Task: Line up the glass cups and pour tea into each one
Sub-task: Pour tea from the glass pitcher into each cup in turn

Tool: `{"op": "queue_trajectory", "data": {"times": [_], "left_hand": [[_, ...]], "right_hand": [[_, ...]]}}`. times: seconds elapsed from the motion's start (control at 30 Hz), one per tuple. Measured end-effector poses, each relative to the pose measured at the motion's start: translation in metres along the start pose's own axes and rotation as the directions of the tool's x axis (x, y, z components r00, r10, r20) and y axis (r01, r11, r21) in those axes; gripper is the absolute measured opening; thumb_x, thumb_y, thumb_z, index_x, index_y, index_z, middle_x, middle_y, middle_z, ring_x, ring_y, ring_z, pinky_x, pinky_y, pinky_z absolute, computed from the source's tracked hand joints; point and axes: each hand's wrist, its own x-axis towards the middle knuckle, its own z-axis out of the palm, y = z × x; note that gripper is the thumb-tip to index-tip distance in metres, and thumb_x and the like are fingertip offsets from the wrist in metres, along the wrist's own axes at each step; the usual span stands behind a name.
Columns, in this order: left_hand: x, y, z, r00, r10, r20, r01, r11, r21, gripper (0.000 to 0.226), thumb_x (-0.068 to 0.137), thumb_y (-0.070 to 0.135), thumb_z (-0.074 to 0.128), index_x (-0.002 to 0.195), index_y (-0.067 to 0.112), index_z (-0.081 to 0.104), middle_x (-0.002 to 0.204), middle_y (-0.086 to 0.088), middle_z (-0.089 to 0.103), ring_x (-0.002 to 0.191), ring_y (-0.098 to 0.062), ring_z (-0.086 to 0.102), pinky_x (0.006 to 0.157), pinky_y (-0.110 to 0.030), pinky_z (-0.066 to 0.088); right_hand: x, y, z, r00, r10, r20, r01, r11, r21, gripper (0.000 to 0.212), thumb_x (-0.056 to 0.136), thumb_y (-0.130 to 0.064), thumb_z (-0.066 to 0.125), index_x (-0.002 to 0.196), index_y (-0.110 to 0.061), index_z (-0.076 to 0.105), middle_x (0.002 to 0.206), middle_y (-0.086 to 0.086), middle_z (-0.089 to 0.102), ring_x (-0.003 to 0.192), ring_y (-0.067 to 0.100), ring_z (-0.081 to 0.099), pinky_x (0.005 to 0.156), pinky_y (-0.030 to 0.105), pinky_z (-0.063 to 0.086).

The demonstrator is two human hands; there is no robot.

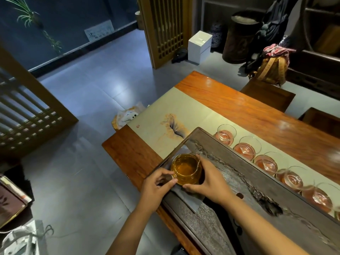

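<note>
- Head view: the left hand (156, 186) has its fingers pinched on the near rim of the glass pitcher (185, 169); a wet rim could slip as the pitcher tips.
- That pitcher stands on a grey cloth (185, 198) on the dark tea tray (276, 183), roughly half full of amber tea.
- The right hand (207, 183) wraps the pitcher's far side, fingers closed round it.
- Lined up on the surface (248, 107) beyond the tray, the glass cups (245, 149) seem to hold tea already, so further pouring risks overflow onto the runner (165, 111).
</note>
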Motion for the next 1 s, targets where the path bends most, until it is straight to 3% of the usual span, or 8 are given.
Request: {"op": "queue_trajectory", "data": {"times": [0.17,0.27,0.43,0.53,0.63,0.73,0.83,1.0], "left_hand": [[0.015,0.016,-0.006,0.998,0.048,0.039,-0.046,0.998,-0.050,0.016,0.081,0.019,0.076,0.096,0.023,0.071,0.095,0.006,0.075,0.093,-0.010,0.070,0.075,-0.022,0.055],[0.030,0.035,-0.011,0.991,0.109,0.079,-0.105,0.992,-0.063,0.021,0.077,0.031,0.074,0.096,0.023,0.071,0.096,0.007,0.074,0.094,-0.008,0.070,0.075,-0.019,0.054],[0.064,0.063,-0.018,0.971,0.187,0.150,-0.177,0.981,-0.074,0.019,0.077,0.032,0.073,0.094,0.025,0.071,0.097,0.002,0.073,0.091,-0.010,0.070,0.072,-0.015,0.053],[0.090,0.070,-0.021,0.955,0.214,0.205,-0.216,0.976,-0.015,0.016,0.079,0.034,0.076,0.093,0.031,0.071,0.097,0.003,0.073,0.093,-0.013,0.070,0.075,-0.020,0.054],[0.114,0.073,-0.019,0.947,0.212,0.241,-0.222,0.975,0.014,0.018,0.074,0.044,0.075,0.091,0.037,0.070,0.096,0.004,0.074,0.092,-0.016,0.071,0.071,-0.026,0.057],[0.135,0.073,-0.012,0.942,0.207,0.264,-0.223,0.974,0.031,0.018,0.073,0.043,0.075,0.089,0.035,0.070,0.094,0.002,0.075,0.089,-0.014,0.071,0.067,-0.026,0.058],[0.150,0.071,-0.005,0.934,0.197,0.299,-0.215,0.976,0.028,0.015,0.077,0.035,0.078,0.089,0.034,0.070,0.093,-0.002,0.075,0.088,-0.017,0.072,0.064,-0.024,0.057],[0.163,0.068,0.001,0.926,0.192,0.326,-0.224,0.972,0.064,0.016,0.075,0.034,0.070,0.091,0.031,0.070,0.091,-0.002,0.075,0.086,-0.016,0.071,0.065,-0.027,0.059]], "right_hand": [[0.005,-0.009,-0.010,0.996,-0.007,-0.093,0.012,0.999,0.047,0.108,0.063,-0.055,0.088,0.150,-0.022,0.034,0.149,-0.002,0.046,0.136,0.013,0.045,0.113,0.035,0.039],[0.010,-0.016,-0.022,0.987,-0.021,-0.160,0.034,0.996,0.080,0.102,0.061,-0.064,0.082,0.144,-0.039,0.028,0.139,-0.014,0.044,0.126,0.003,0.042,0.107,0.026,0.037],[0.023,-0.022,-0.035,0.965,0.034,-0.261,-0.001,0.992,0.128,0.110,0.055,-0.074,0.078,0.146,-0.042,0.025,0.134,-0.029,0.038,0.121,-0.007,0.040,0.097,0.005,0.028],[0.033,-0.023,-0.038,0.940,0.070,-0.335,-0.007,0.983,0.185,0.100,0.055,-0.070,0.080,0.136,-0.052,0.024,0.123,-0.046,0.029,0.109,-0.026,0.039,0.089,-0.004,0.028],[0.041,-0.020,-0.037,0.912,0.124,-0.391,-0.030,0.971,0.238,0.089,0.057,-0.064,0.084,0.125,-0.067,0.026,0.118,-0.054,0.029,0.111,-0.039,0.028,0.086,-0.011,0.026],[0.050,-0.013,-0.036,0.885,0.183,-0.428,-0.059,0.956,0.288,0.092,0.054,-0.069,0.081,0.123,-0.077,0.022,0.117,-0.062,0.031,0.113,-0.035,0.033,0.086,-0.010,0.028],[0.056,-0.001,-0.030,0.862,0.251,-0.441,-0.087,0.929,0.359,0.095,0.050,-0.070,0.084,0.125,-0.070,0.025,0.118,-0.048,0.039,0.110,-0.022,0.045,0.087,-0.003,0.035],[0.063,0.010,-0.020,0.840,0.310,-0.445,-0.104,0.897,0.429,0.093,0.056,-0.058,0.090,0.120,-0.068,0.024,0.119,-0.042,0.042,0.111,-0.020,0.046,0.086,-0.004,0.039]]}}
